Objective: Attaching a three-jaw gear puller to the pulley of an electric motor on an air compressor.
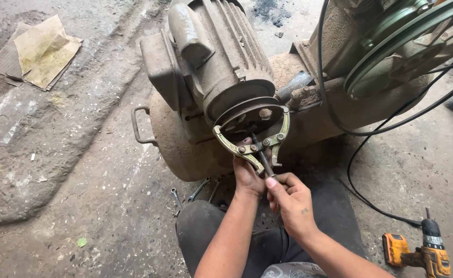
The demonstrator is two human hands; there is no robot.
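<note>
Two bare arms come up from the bottom, just below the old motor [221, 67]. No sleeves cover them. The left hand [247, 175] has no glove or ring. The right hand [293, 203] has a small dark mark on its back. The person wears dark grey trousers [206, 231], dusty at the knee.

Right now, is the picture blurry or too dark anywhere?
Head view: even, soft daylight, no harsh glare; the hands, left hand and right hand, and the gear puller look sharp; under the motor it is shadowy; the belt wheel at the top corner looks stretched.
</note>
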